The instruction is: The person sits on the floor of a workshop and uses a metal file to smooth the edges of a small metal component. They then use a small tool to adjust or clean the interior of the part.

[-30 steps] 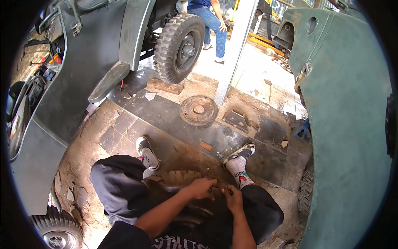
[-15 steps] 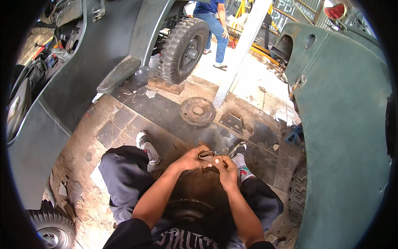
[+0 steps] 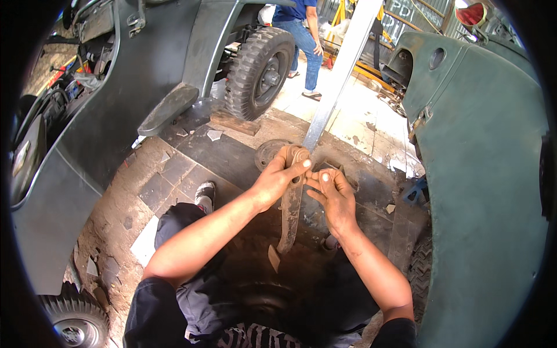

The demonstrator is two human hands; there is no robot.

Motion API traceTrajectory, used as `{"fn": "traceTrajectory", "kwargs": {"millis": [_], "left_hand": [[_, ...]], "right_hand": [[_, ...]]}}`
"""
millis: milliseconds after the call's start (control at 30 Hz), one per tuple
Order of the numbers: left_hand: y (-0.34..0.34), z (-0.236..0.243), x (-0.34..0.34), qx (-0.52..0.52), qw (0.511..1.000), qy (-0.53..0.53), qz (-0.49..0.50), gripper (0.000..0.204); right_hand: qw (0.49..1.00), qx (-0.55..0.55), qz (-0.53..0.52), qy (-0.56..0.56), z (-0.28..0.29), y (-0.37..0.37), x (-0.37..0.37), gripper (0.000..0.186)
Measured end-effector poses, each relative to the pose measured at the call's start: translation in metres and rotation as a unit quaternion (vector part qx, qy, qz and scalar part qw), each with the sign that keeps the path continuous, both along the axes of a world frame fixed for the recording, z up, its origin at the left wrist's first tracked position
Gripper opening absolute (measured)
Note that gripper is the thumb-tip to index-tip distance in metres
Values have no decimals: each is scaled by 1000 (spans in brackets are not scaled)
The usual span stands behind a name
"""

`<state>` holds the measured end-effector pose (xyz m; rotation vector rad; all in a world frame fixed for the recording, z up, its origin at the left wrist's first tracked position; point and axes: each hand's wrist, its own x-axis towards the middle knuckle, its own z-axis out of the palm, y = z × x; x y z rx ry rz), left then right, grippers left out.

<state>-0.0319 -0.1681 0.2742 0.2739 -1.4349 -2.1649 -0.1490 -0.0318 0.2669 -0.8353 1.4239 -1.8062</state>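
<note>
Now up comes the bar (image 3: 291, 211), higher than half a second ago, its long body in view below the fingers; the left hand (image 3: 274, 182) has risen with it, fingers clamped around the upper end. The right hand (image 3: 337, 203) is up too, just beside that end, thumb and fingers drawn close; whether they pinch anything, I can't tell. It's a brown, rusty-looking piece, rounded on top, long and flattish beneath, with a pointed foot. Beyond the left fingers, the round, rust-stained disc (image 3: 265, 154) is now partly covered.
</note>
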Motion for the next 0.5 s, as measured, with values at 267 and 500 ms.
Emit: {"fn": "traceTrajectory", "kwargs": {"millis": [267,500], "left_hand": [[-12,-27,-4,164,982,67,65,30],[-7,-29,-9,197,961,91,170,29]], "right_hand": [[986,47,-13,-160,-62,-17,20,15],[948,125,-88,277,-71,-39,-1,29]]}}
